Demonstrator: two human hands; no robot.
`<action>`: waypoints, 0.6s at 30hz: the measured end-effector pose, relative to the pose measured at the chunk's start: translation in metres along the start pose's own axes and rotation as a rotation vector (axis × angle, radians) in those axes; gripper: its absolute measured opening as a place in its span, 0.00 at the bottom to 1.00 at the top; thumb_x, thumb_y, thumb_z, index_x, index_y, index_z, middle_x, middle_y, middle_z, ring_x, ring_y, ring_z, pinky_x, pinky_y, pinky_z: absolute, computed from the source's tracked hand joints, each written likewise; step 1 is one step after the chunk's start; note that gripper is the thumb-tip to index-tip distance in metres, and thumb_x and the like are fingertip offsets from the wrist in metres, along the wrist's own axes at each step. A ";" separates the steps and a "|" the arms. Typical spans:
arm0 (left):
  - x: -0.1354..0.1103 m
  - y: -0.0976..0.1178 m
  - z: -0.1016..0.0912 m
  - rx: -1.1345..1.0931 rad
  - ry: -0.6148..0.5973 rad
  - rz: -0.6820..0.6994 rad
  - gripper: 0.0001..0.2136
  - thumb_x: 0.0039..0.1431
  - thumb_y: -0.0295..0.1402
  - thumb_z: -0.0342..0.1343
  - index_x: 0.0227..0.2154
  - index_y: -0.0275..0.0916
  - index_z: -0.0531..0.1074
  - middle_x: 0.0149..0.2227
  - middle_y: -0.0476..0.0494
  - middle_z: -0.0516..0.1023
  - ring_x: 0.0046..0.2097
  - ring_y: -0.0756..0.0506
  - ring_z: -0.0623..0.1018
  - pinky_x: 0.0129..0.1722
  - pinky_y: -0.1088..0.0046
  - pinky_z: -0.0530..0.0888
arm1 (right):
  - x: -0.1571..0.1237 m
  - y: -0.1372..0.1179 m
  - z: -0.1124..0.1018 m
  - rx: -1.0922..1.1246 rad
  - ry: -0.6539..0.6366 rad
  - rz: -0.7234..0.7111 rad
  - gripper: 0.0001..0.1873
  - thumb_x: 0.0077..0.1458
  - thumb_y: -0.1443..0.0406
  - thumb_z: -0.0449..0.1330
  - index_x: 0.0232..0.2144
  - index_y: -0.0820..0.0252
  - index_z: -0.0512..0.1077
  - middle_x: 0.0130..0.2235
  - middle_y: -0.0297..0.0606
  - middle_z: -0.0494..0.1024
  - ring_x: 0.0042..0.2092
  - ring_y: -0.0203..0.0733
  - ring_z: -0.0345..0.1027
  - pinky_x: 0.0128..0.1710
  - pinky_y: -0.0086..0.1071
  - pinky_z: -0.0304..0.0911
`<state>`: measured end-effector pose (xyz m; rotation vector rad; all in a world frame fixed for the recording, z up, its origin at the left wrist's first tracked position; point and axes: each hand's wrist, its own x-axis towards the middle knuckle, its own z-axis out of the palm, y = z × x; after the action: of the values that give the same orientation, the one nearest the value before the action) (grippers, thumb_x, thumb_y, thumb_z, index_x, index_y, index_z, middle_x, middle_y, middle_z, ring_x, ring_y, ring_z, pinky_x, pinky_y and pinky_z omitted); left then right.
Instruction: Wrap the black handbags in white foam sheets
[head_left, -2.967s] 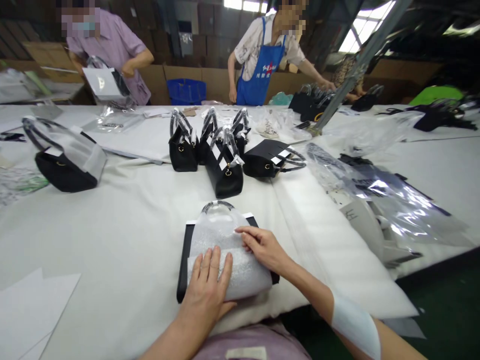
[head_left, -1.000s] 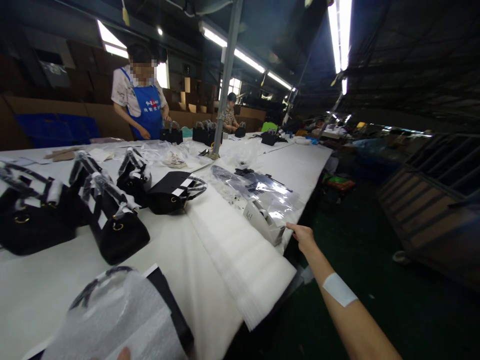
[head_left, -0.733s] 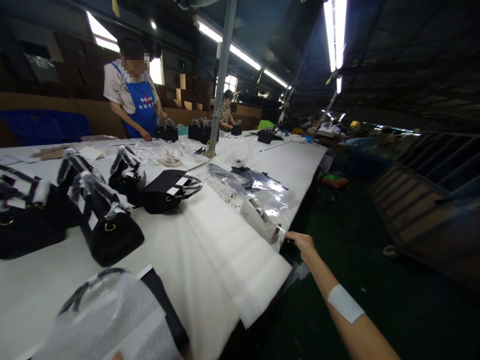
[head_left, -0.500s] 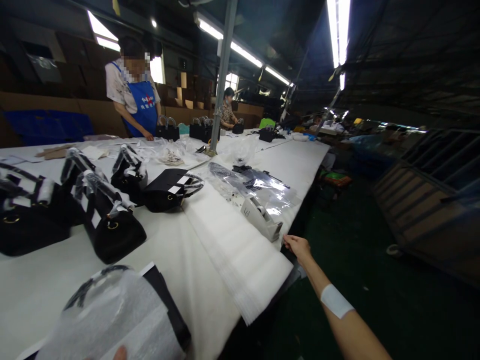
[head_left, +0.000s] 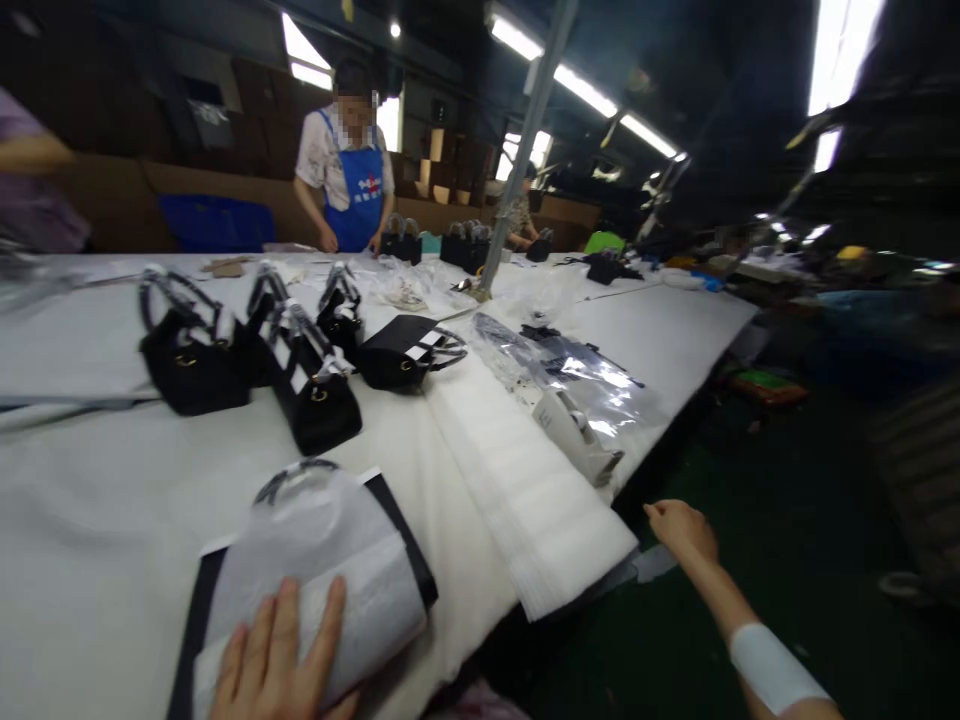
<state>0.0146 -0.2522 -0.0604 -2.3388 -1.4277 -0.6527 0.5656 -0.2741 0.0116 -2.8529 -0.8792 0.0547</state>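
White table [head_left: 82, 480] here; L hand [head_left: 279, 660] spread on wrapped bag [head_left: 330, 545], R hand [head_left: 684, 532] pinched nr tape dispenser [head_left: 568, 440], can't tell what.

Factory workshop — long white-covered table [head_left: 82, 540], black handbags [head_left: 326, 415] clustered, foam sheets [head_left: 529, 500], clear plastic bags [head_left: 600, 380], tape dispenser [head_left: 566, 435] all on it. Co-worker [head_left: 315, 160] in a blue apron [head_left: 364, 195] on the far side, others [head_left: 517, 215] to either side. Cardboard [head_left: 120, 210] behind, metal post [head_left: 529, 140], rows of tube lights [head_left: 585, 92], dark ceiling [head_left: 697, 50], green floor [head_left: 637, 650].
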 end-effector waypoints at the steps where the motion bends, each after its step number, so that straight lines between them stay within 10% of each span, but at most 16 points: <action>1: 0.003 0.000 -0.007 0.010 -0.056 0.015 0.41 0.50 0.42 0.60 0.65 0.45 0.49 0.62 0.25 0.59 0.58 0.25 0.67 0.52 0.45 0.67 | -0.001 -0.013 -0.008 -0.038 -0.020 -0.049 0.11 0.51 0.62 0.58 0.27 0.61 0.79 0.37 0.56 0.79 0.39 0.62 0.74 0.32 0.44 0.63; 4: 0.013 0.001 -0.021 0.012 -0.141 -0.033 0.46 0.44 0.50 0.64 0.64 0.46 0.49 0.63 0.24 0.57 0.59 0.26 0.66 0.56 0.46 0.65 | -0.014 -0.079 -0.034 -0.128 -0.050 -0.307 0.15 0.56 0.59 0.54 0.33 0.58 0.79 0.40 0.52 0.79 0.40 0.60 0.73 0.35 0.45 0.62; 8: 0.018 0.003 -0.028 -0.002 -0.167 -0.085 0.51 0.37 0.58 0.64 0.64 0.48 0.50 0.63 0.26 0.59 0.59 0.26 0.66 0.57 0.47 0.65 | -0.090 -0.184 -0.088 -0.001 -0.126 -1.028 0.14 0.58 0.57 0.54 0.34 0.54 0.78 0.38 0.40 0.80 0.38 0.48 0.73 0.39 0.38 0.63; 12: 0.020 0.005 -0.030 -0.011 -0.192 -0.097 0.49 0.39 0.54 0.65 0.64 0.47 0.51 0.63 0.26 0.59 0.60 0.27 0.65 0.57 0.46 0.63 | -0.177 -0.263 -0.139 0.085 -0.807 -1.621 0.13 0.60 0.57 0.55 0.35 0.52 0.79 0.33 0.34 0.79 0.34 0.37 0.72 0.35 0.27 0.63; 15: 0.021 0.006 -0.032 -0.025 -0.195 -0.112 0.48 0.39 0.51 0.67 0.64 0.47 0.51 0.63 0.26 0.57 0.61 0.27 0.63 0.58 0.46 0.62 | -0.209 -0.305 -0.139 -0.030 -1.091 -1.791 0.11 0.60 0.61 0.56 0.36 0.52 0.80 0.32 0.33 0.80 0.33 0.35 0.71 0.34 0.26 0.61; 18: 0.022 0.007 -0.033 -0.046 -0.197 -0.133 0.51 0.36 0.53 0.68 0.63 0.47 0.52 0.63 0.27 0.57 0.61 0.26 0.63 0.58 0.45 0.62 | -0.219 -0.337 -0.109 -0.237 -0.922 -1.886 0.07 0.55 0.65 0.61 0.31 0.54 0.81 0.28 0.32 0.80 0.29 0.35 0.69 0.29 0.27 0.57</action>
<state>0.0225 -0.2550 -0.0207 -2.4159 -1.6827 -0.5054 0.2057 -0.1376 0.1702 -0.8418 -3.1950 0.9826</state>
